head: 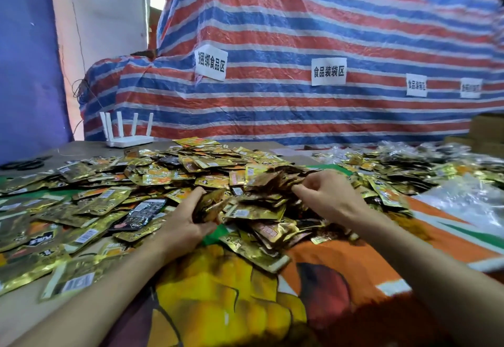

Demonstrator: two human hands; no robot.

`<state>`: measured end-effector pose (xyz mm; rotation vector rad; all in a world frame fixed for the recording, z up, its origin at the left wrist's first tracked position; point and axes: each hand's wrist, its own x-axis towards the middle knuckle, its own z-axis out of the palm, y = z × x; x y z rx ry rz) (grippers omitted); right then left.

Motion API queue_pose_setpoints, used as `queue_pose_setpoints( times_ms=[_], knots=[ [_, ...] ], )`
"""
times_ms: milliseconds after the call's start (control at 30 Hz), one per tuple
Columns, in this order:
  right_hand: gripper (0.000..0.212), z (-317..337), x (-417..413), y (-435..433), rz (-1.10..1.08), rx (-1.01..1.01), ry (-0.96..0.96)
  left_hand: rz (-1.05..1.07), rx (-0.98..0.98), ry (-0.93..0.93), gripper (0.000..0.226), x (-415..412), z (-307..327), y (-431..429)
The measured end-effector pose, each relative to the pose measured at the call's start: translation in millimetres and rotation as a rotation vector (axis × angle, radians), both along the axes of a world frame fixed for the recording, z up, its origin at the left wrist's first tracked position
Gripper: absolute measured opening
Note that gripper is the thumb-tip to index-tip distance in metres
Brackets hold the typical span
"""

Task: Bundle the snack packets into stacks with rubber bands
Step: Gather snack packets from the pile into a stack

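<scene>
- Left hand (188,221) curls around a small stack (208,205) of packets.
- Right hand (330,196) pinches a packet (275,180) atop the pile (196,166), just right of the stack.
- The pile lies ahead on the surface (341,278).

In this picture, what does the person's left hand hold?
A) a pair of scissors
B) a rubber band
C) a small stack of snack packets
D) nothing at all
C: the left hand has its fingers curled round a small stack of snack packets.
</scene>
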<state>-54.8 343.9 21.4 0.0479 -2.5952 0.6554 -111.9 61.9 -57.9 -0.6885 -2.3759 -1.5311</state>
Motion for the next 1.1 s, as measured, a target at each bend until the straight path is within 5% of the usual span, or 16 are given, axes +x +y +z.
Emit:
queue_pose_setpoints(
  times_ms=[167,333,600,900,1000,1100],
  knots=[
    [0.014,9.1,16.6,88.7,-0.344,0.341,-0.386,-0.044,-0.014,-0.012,0.032,-3.3,3.3,-1.9],
    [0.007,-17.0,29.1,125.3,-0.589,0.543,-0.351,-0.079,-0.009,-0.008,0.032,-3.8,3.2,-1.2],
    [0.010,-27.6,25.1,140.7,-0.612,0.374,-0.313,-0.148,0.087,-0.032,0.039,1.6,6.7,1.5],
    [0.009,9.1,33.3,132.7,-0.607,0.226,-0.037,-0.088,0.192,-0.047,0.035,-3.0,5.2,0.9],
    [0.005,21.9,33.3,108.6,-0.460,0.163,0.112,-0.022,0.329,-0.057,0.024,-1.6,11.2,1.2],
    [0.003,24.0,28.8,63.4,-0.158,-0.028,0.122,-0.076,0.493,-0.129,0.040,1.5,18.8,-2.0]
  ],
)
